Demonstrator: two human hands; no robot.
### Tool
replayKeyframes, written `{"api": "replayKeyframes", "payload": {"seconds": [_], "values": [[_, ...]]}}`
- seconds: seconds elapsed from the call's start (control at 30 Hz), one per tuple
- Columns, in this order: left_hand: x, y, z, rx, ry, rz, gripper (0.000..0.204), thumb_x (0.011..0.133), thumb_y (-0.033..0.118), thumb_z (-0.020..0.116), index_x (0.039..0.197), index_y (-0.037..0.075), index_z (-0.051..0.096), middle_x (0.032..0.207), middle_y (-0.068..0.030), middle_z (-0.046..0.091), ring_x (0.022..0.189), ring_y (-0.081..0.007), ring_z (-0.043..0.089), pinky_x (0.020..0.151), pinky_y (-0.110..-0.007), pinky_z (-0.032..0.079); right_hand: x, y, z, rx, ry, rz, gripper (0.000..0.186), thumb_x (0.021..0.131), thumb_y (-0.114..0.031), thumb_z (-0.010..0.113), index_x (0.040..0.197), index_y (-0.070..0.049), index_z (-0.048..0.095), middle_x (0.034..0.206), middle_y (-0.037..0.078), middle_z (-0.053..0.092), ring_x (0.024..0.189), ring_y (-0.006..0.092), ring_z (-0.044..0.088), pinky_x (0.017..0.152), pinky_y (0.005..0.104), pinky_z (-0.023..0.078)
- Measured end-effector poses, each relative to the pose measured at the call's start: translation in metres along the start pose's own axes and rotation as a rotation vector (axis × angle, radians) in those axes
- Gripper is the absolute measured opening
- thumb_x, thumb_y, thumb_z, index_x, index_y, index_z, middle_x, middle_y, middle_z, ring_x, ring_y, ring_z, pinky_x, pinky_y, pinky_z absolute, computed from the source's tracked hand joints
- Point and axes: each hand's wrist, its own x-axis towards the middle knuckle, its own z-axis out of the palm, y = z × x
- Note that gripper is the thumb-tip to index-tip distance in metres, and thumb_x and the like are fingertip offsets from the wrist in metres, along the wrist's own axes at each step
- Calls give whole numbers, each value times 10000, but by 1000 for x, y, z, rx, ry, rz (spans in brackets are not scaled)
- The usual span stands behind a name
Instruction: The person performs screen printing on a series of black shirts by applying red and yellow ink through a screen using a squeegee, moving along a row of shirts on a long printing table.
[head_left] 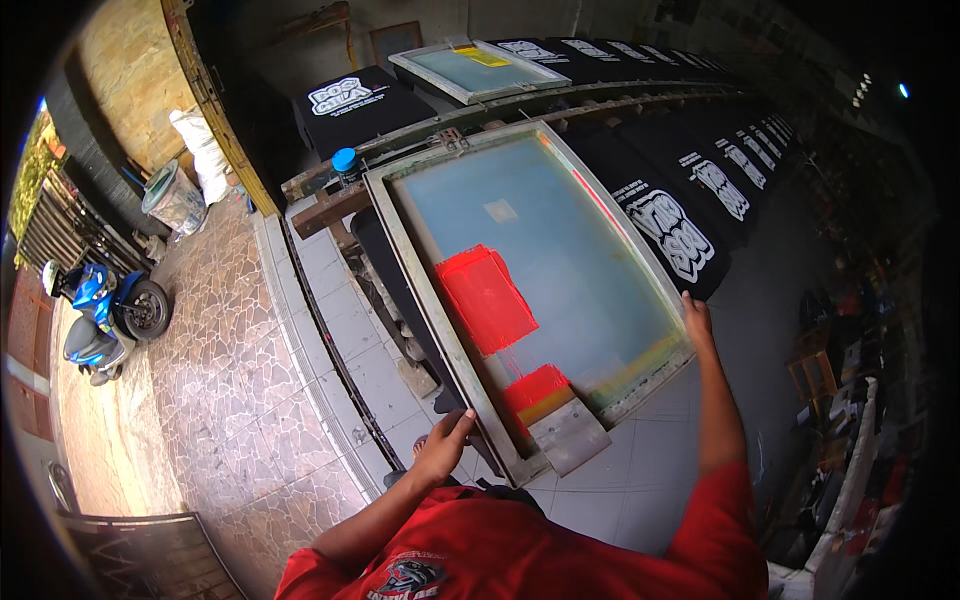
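A screen printing frame (632, 250) with pale blue-grey mesh lies tilted across the middle, in front of me. My left hand (445, 447) is closed on its left rail at the near end. Gripping the right rail, near its close corner, is my right hand (697, 315). A block of red ink (488, 300) covers part of the mesh on the left side. Below it, a squeegee (568, 437) rests at the frame's near end, with more red ink along its blade. Thin red streaks run inside the far right rail.
Black printed shirts (670, 232) lie in a long row to the right. Behind, a second screen frame (480, 72) with yellow ink rests near another black shirt (352, 105). A blue-capped container (344, 160) stands by the frame's far left corner. A blue motorbike (105, 310) is parked outside at left.
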Motion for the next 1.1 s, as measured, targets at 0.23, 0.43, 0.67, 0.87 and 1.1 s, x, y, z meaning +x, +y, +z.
{"api": "replayKeyframes", "payload": {"seconds": [0.23, 0.43, 0.67, 0.87, 1.1], "values": [[24, 5, 53, -127, 281, -35, 515, 929, 468, 444, 1004, -21, 590, 867, -93, 610, 820, -176, 549, 747, -301, 426, 69, -4, 47, -10, -131, -90, 598, 900, -504, 452, 721, 57, 557, 640, 196, 541, 628, 297, 546, 620, 414, 400], [36, 3, 74, -118, 451, -71, 506, 917, 484, 460, 825, 0, 575, 706, -55, 538, 656, -147, 484, 629, -283, 395, 92, 14, 68, -79, -150, -104, 630, 899, -521, 421, 697, 61, 554, 641, 225, 547, 635, 358, 544, 609, 439, 395], [55, -8, 75, -106, 542, -24, 506, 915, 476, 471, 718, 16, 547, 648, -36, 497, 614, -133, 448, 582, -290, 368, 90, 16, 75, -94, -139, -114, 645, 904, -524, 393, 710, 66, 567, 679, 250, 564, 668, 403, 551, 625, 460, 394], [49, 4, 79, 26, 569, -67, 522, 910, 479, 476, 683, 12, 526, 629, -39, 479, 606, -139, 426, 576, -296, 364, 72, -14, 60, -6, -229, -86, 604, 913, -479, 391, 753, 67, 595, 743, 297, 562, 736, 465, 546, 634, 492, 398], [57, -12, 77, 238, 680, -29, 549, 896, 488, 492, 731, -33, 546, 637, -77, 501, 629, -165, 463, 611, -322, 398, 67, -16, 60, -38, -228, -174, 595, 913, -492, 394, 770, 52, 589, 727, 272, 568, 716, 433, 561, 626, 477, 403]]}}
